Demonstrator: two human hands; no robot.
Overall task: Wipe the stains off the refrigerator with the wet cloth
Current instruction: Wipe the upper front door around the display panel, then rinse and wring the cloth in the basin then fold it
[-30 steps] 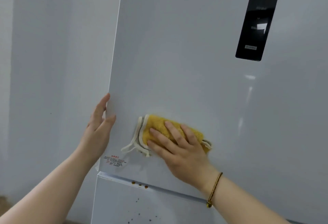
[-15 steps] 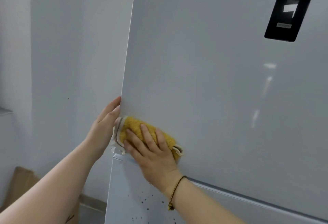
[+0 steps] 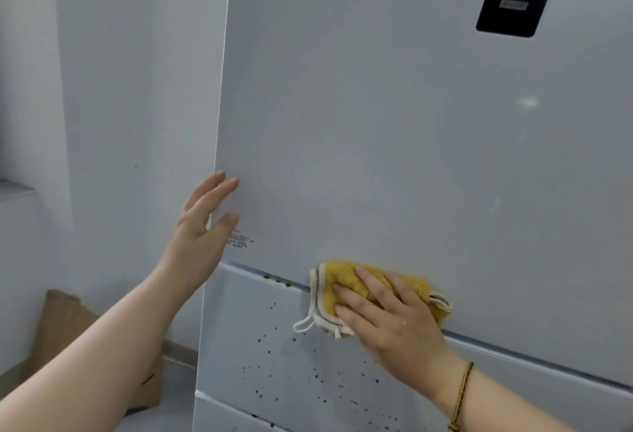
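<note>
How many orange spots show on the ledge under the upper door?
3. The left spot, middle spot and right spot sit in a row on the ledge, left of the yellow cloth; more may hide under it.

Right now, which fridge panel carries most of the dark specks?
The middle panel, just below the upper door, where the right hand presses the yellow cloth at its top edge. The upper door shows no specks.

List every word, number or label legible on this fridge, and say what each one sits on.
Sticker at the lower left corner of the refrigerator door: red and black print, too small to read.
Grey label on the black panel: blurred, unreadable.
No text in this view can be quoted.
</note>
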